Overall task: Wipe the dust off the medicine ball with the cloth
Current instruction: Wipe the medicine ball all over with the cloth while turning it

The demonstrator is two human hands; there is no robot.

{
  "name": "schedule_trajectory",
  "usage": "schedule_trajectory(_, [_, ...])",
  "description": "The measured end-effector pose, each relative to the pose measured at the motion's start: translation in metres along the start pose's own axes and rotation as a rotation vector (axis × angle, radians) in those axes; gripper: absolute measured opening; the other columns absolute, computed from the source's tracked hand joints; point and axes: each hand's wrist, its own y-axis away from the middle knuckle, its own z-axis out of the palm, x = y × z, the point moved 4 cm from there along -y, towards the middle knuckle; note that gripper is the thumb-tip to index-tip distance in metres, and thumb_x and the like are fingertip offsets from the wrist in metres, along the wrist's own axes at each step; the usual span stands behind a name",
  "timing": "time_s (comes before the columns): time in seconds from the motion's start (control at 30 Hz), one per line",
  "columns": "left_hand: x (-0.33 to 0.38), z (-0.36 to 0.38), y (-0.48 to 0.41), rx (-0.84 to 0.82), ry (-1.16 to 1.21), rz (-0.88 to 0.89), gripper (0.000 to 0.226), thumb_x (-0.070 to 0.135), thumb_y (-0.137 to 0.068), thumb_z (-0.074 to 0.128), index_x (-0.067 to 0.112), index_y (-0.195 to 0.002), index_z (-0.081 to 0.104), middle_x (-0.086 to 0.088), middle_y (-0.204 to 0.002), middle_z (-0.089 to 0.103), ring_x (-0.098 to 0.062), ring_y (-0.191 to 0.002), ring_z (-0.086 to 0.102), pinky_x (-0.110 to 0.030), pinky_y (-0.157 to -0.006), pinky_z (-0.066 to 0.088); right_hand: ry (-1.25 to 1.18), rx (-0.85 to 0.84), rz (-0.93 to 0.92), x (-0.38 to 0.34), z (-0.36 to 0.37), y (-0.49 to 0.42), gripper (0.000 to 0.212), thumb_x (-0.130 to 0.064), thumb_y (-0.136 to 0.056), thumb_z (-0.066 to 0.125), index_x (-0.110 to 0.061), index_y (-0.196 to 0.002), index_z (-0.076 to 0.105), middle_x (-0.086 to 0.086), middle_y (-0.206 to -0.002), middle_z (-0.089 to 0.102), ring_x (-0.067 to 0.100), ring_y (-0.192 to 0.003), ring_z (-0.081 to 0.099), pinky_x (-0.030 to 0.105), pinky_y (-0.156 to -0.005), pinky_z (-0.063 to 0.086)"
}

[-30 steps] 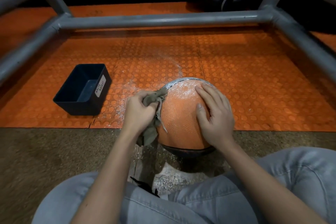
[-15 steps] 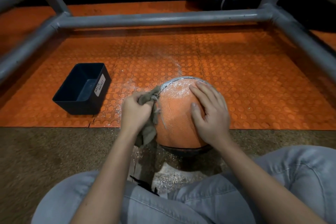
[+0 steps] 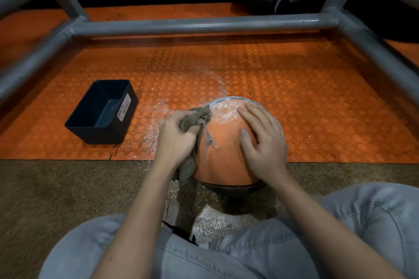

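Black bin [image 3: 99, 118] labelled "WASTE BASKET"

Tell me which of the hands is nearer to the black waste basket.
Left. The left hand, gripping the cloth against the medicine ball's left side, is closer to the waste basket. The right hand rests on the ball's far side from it.

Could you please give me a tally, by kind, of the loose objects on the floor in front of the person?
Medicine ball: 1, orange, with white dust on its far top
Cloth: 1, gripped in the left hand
Waste basket: 1, dark, labelled
Total: 3
The right hand rests flat on the ball.
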Motion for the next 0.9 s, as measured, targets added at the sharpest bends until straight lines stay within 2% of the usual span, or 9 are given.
schedule_trajectory(0.07, [-0.002,-0.003,-0.001,0.023,0.058,-0.045,0.027,0.002,-0.086,0.059,0.030,-0.084,0.061,0.011,-0.093,0.061,-0.019,-0.101,0.058,-0.035,-0.090,0.046,0.013,-0.003,-0.013,-0.004,0.002,0.000,0.046,-0.038,-0.090,0.039,-0.021,-0.128,0.060,-0.005,-0.137,0.053,0.018,-0.132,0.041,0.047,-0.110,0.029])
schedule_trajectory(0.17, [0.008,0.006,0.008,-0.063,0.045,0.090,0.024,0.009,-0.084,0.062,0.032,-0.083,0.061,0.019,-0.100,0.058,-0.012,-0.104,0.051,-0.032,-0.095,0.040,0.008,0.008,-0.017,-0.002,0.001,0.001,0.045,-0.036,-0.090,0.040,-0.020,-0.127,0.060,-0.003,-0.136,0.054,0.020,-0.130,0.044,0.048,-0.109,0.031])
schedule_trajectory(0.33, [0.022,0.024,0.020,-0.146,-0.202,0.306,0.031,0.004,-0.081,0.065,0.031,-0.096,0.063,0.033,-0.097,0.049,-0.008,-0.103,0.034,-0.004,-0.086,0.023,-0.014,0.009,-0.003,0.006,-0.002,-0.002,0.045,-0.036,-0.091,0.039,-0.020,-0.128,0.059,-0.003,-0.136,0.054,0.020,-0.130,0.044,0.049,-0.108,0.032])
schedule_trajectory(0.43, [0.004,0.010,0.004,-0.086,-0.054,0.120,0.025,0.009,-0.086,0.061,0.033,-0.090,0.061,0.026,-0.099,0.055,-0.015,-0.111,0.045,-0.032,-0.099,0.037,-0.009,0.002,-0.019,0.004,-0.001,0.000,0.045,-0.035,-0.091,0.039,-0.020,-0.128,0.059,-0.003,-0.136,0.054,0.018,-0.130,0.043,0.045,-0.109,0.031])
schedule_trajectory(0.5, [-0.009,-0.001,-0.003,-0.023,0.046,-0.031,0.023,0.008,-0.089,0.058,0.031,-0.088,0.061,0.014,-0.098,0.060,-0.021,-0.107,0.055,-0.044,-0.095,0.045,0.003,-0.001,-0.022,0.001,0.000,0.001,0.045,-0.036,-0.090,0.040,-0.022,-0.128,0.059,-0.005,-0.137,0.053,0.018,-0.131,0.041,0.039,-0.111,0.026])
schedule_trajectory(0.63, [-0.001,0.003,0.003,-0.015,0.087,0.012,0.026,0.004,-0.087,0.060,0.029,-0.086,0.062,0.012,-0.100,0.059,-0.016,-0.105,0.054,-0.038,-0.098,0.043,-0.012,-0.001,-0.010,0.000,-0.001,0.000,0.046,-0.036,-0.090,0.039,-0.021,-0.129,0.058,-0.004,-0.137,0.053,0.016,-0.131,0.041,0.040,-0.111,0.027])
schedule_trajectory(0.7, [0.013,0.015,0.014,-0.098,-0.038,0.178,0.027,0.004,-0.083,0.064,0.031,-0.085,0.062,0.022,-0.100,0.055,-0.014,-0.110,0.044,-0.027,-0.098,0.033,-0.013,0.009,-0.013,0.004,-0.002,-0.001,0.045,-0.035,-0.090,0.040,-0.019,-0.127,0.060,-0.002,-0.135,0.055,0.018,-0.130,0.043,0.047,-0.108,0.032])
schedule_trajectory(0.8, [0.025,0.027,0.025,-0.144,-0.216,0.319,0.026,0.006,-0.082,0.065,0.029,-0.093,0.064,0.032,-0.095,0.049,-0.009,-0.104,0.033,-0.005,-0.084,0.022,-0.019,0.007,-0.006,0.008,-0.003,-0.001,0.045,-0.035,-0.091,0.040,-0.018,-0.128,0.059,-0.001,-0.136,0.054,0.020,-0.130,0.043,0.051,-0.107,0.033])
schedule_trajectory(0.9, [0.015,0.015,0.014,-0.100,-0.088,0.164,0.026,0.007,-0.085,0.063,0.033,-0.087,0.060,0.028,-0.097,0.052,-0.011,-0.108,0.041,-0.022,-0.093,0.032,-0.015,-0.003,-0.012,0.005,-0.003,0.000,0.045,-0.036,-0.092,0.039,-0.020,-0.130,0.058,-0.003,-0.137,0.053,0.017,-0.131,0.041,0.046,-0.109,0.030])
